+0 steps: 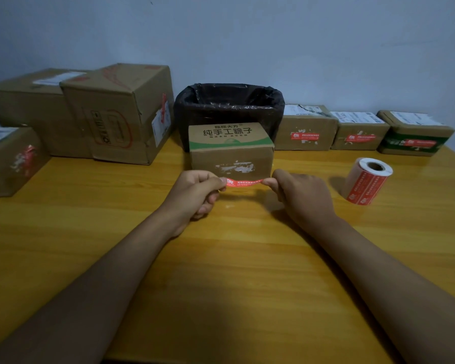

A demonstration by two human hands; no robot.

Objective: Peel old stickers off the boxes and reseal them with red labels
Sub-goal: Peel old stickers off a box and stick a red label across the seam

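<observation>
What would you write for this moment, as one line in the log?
left hand + right hand: pinch red paper label | small brown cardboard box: old sticker scraped off | step: stick label
</observation>
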